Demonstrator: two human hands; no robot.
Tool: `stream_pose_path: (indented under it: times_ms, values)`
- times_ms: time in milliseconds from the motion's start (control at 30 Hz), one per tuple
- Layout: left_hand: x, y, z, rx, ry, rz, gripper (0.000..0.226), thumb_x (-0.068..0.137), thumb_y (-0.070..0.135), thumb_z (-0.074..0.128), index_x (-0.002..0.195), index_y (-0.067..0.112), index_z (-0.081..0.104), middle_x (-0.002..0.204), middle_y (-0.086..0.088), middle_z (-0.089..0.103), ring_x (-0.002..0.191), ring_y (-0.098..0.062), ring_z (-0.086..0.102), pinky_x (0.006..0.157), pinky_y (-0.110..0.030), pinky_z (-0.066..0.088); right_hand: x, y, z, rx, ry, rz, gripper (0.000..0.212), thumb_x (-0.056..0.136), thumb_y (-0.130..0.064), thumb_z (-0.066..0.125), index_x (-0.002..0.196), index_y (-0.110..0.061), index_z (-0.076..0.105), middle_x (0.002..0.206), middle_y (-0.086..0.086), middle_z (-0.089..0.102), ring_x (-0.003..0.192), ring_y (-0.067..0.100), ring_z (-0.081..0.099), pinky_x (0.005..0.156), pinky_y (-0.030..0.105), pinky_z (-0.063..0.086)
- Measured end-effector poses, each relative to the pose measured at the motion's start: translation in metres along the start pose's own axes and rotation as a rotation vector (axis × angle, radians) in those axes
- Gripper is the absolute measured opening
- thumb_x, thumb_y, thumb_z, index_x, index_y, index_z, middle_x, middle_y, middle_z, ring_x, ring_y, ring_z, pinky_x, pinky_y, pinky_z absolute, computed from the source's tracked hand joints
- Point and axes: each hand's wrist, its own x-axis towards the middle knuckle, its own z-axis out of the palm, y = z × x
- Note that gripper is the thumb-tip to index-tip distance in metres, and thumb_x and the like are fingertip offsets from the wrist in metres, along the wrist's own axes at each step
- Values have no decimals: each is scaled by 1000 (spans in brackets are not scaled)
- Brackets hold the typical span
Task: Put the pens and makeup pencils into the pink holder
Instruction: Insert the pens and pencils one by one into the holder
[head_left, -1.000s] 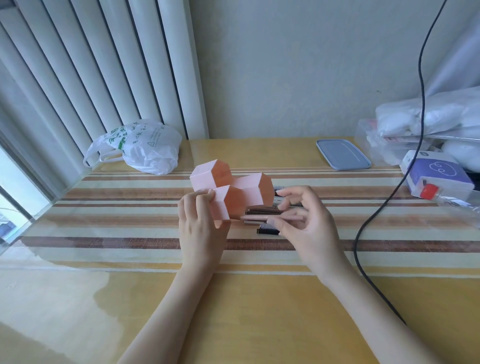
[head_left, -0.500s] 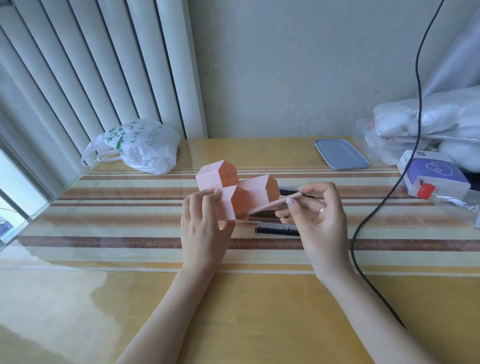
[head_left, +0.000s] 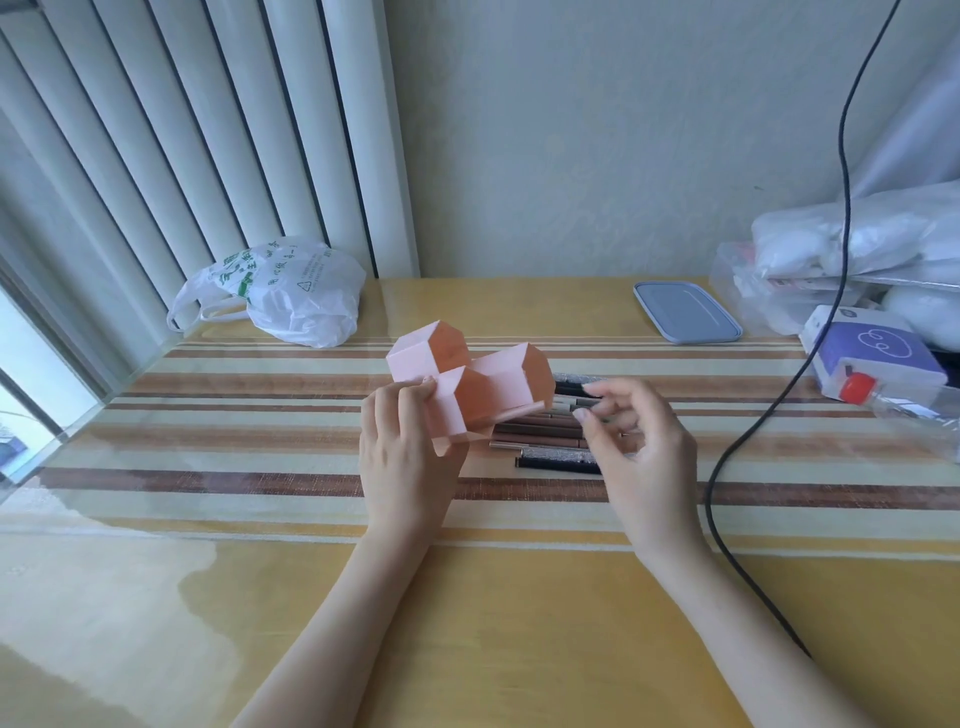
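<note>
The pens (head_left: 540, 434) lie in a row on the table, just beyond and left of the right hand (head_left: 636, 441), their long axes running left to right toward the holder (head_left: 470, 387). That hand hovers over their right ends with fingers loosely curled, holding nothing I can make out. The left hand (head_left: 405, 452) grips the holder's near side, tipped with its openings facing the pens, so the right hand is nearer.

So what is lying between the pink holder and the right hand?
In the head view, a row of pens and pencils lies on the table between the holder and the right hand, which holds nothing.
</note>
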Motion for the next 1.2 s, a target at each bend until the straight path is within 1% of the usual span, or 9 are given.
stream_pose_path:
  times_ms: [133, 233, 433, 767, 867, 933, 1000, 1133, 1200]
  values:
    - [0, -2, 0, -1, 25, -25, 55, 62, 19, 71, 109, 12, 43, 100, -19, 55, 96, -30, 40, 78, -32, 33, 4, 10, -12, -399, -364, 115, 13, 84, -15, 65, 81, -26, 58, 72, -12, 58, 65, 6, 49, 54, 28, 44]
    - [1, -3, 0, -7, 32, -68, 51, 65, 33, 59, 109, 13, 42, 101, -18, 55, 96, -28, 39, 78, -32, 33, 5, 11, -23, -624, -538, 109, 9, 86, -21, 64, 87, -28, 59, 78, -12, 62, 70, 8, 49, 51, 21, 33]
    - [1, -2, 1, -7, 19, -57, 52, 66, 41, 53, 109, 12, 44, 100, -19, 54, 95, -29, 39, 78, -32, 32, 5, 13, -26, -732, -566, 77, 14, 88, -22, 61, 99, -23, 53, 88, -10, 47, 93, 15, 50, 67, 29, 33]
    - [2, -3, 1, -1, 8, -63, 54, 67, 44, 53, 109, 12, 43, 99, -19, 54, 96, -30, 39, 77, -32, 33, 13, 17, -39, -777, -589, 159, 9, 83, -28, 68, 88, -26, 61, 93, -6, 46, 102, 19, 47, 71, 29, 33]
    - [1, -4, 1, -6, 5, -65, 55, 65, 41, 58, 110, 11, 44, 100, -19, 54, 95, -29, 39, 77, -33, 32, 16, 17, -40, -831, -627, 112, 8, 85, -32, 65, 89, -29, 60, 106, -5, 52, 108, 20, 44, 78, 32, 35]
    - [2, -4, 1, -8, -3, -68, 56, 64, 39, 61, 110, 12, 43, 100, -19, 54, 95, -29, 39, 78, -32, 32, 17, 18, -39, -715, -576, 73, 6, 86, -32, 63, 89, -30, 59, 111, -9, 53, 109, 19, 43, 84, 35, 37]
    - [2, -5, 1, -8, -1, -66, 56, 66, 44, 55, 110, 12, 43, 100, -18, 54, 95, -29, 39, 78, -32, 32, 19, 14, -38, -435, -506, 91, 5, 86, -27, 63, 87, -30, 58, 101, -13, 57, 102, 16, 48, 84, 35, 43]
    - [1, -4, 1, -8, -4, -62, 56, 67, 46, 53, 110, 13, 43, 101, -17, 54, 95, -30, 40, 79, -34, 34, 19, -2, -32, 74, -448, 202, 13, 84, -14, 67, 84, -27, 65, 77, -10, 66, 75, 8, 60, 67, 19, 47]
    - [1, -4, 2, -3, -5, -50, 55, 68, 47, 54, 111, 13, 43, 100, -17, 53, 94, -30, 40, 79, -36, 35, 16, -7, -26, 225, -401, 226, 16, 79, -8, 72, 86, -22, 67, 74, -6, 63, 70, 9, 59, 63, 18, 47]
